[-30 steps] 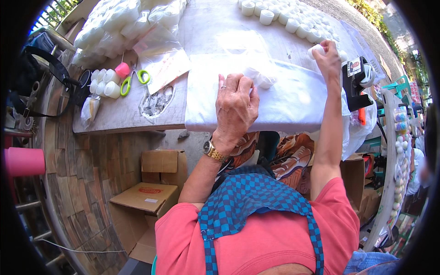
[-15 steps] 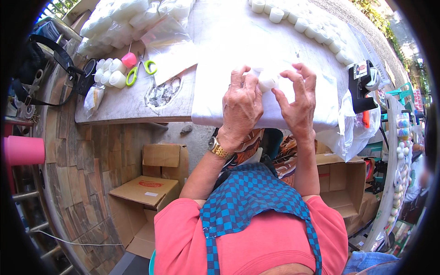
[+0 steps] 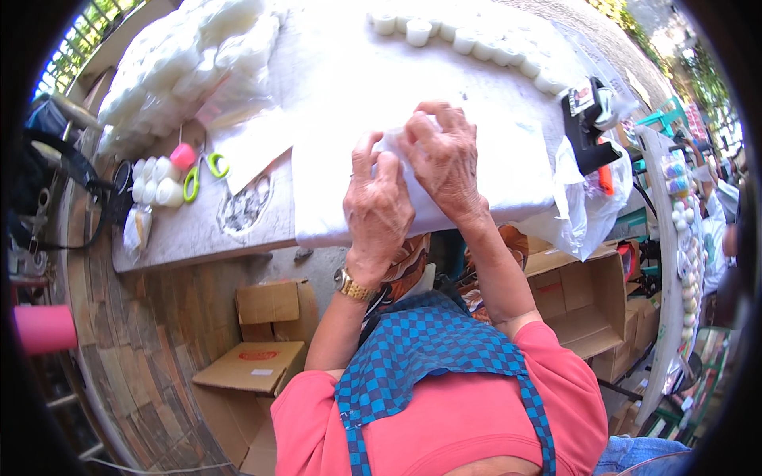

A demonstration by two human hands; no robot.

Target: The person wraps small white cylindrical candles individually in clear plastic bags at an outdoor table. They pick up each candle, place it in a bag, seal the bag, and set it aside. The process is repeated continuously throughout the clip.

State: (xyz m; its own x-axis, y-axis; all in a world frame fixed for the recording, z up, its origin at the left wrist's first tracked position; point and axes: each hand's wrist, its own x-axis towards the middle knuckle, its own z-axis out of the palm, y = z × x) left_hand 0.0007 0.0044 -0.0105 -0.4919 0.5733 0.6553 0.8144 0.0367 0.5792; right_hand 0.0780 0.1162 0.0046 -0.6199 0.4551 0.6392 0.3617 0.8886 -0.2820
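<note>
White wrapping (image 3: pixel 401 151), a thin plastic or tissue sheet bunched around something small, sits between both hands on the white cloth (image 3: pixel 492 170) near the front edge of the table (image 3: pixel 198 238). The left hand (image 3: pixel 379 208) lies palm down on the cloth with its fingers curled over the bundle's near left side, thumb tucked beside it. The right hand (image 3: pixel 446 163) arches over the top from the right, fingertips pressing the wrapping down and inward, so the two hands meet over it, almost touching. Neither is nearer than the other: the bundle is directly under both sets of fingertips, just ahead of the person's chest. What is inside is hidden; it may be one of the white candles, but the fingers cover it, so its long axis and the way it points cannot be told.

Outward along the far edge of the cloth runs a curved row of white candle cups (image 3: pixel 476 44). Toward the table's left end lie green-handled scissors (image 3: pixel 202 173), a pink cap (image 3: pixel 182 155) and a cluster of small white cups (image 3: pixel 155 181). At the right edge stands a black tape dispenser (image 3: pixel 587 119) above a hanging clear plastic bag (image 3: pixel 583 210). Cardboard boxes (image 3: pixel 262 333) rest on the floor below.
</note>
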